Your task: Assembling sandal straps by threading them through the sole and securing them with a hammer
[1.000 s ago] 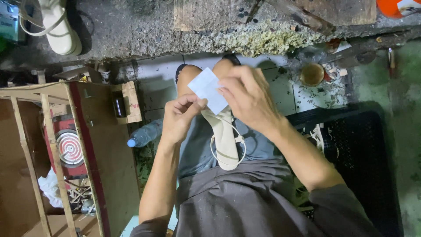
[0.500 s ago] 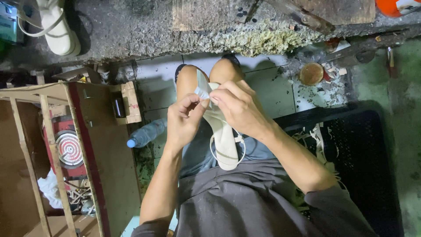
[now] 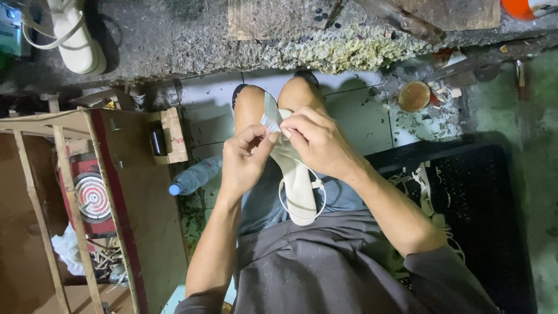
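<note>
Both hands pinch at the toe end of a cream-coloured sandal (image 3: 297, 186) that lies lengthwise on the person's lap, its heel end with a thin looped strap pointing toward the body. The left hand (image 3: 247, 160) closes thumb and forefinger on a small pale slip of paper or film (image 3: 270, 116) that stands up from the front of the sandal. The right hand (image 3: 314, 139) curls over the sandal's front from the other side, fingertips pressed on the same spot, so the two hands touch each other there. Whether the slip is stuck to the sandal or only held against it cannot be told.

The person sits with bare knees pointing toward a rough concrete ledge (image 3: 192, 40), wearing blue shorts and a dark grey shirt. On the ledge at the upper left lies another pale sandal (image 3: 72, 35). On the tiled floor just beside the left knee lies a clear plastic bottle (image 3: 195, 176) with a blue cap. Left of that stands a wooden frame (image 3: 64, 174) with a round red-and-white coil (image 3: 93, 195) under it. At the right side sits a black plastic crate (image 3: 488, 209) holding pale straps, and beyond it a small round brown tin (image 3: 414, 96) rests on the littered floor.
</note>
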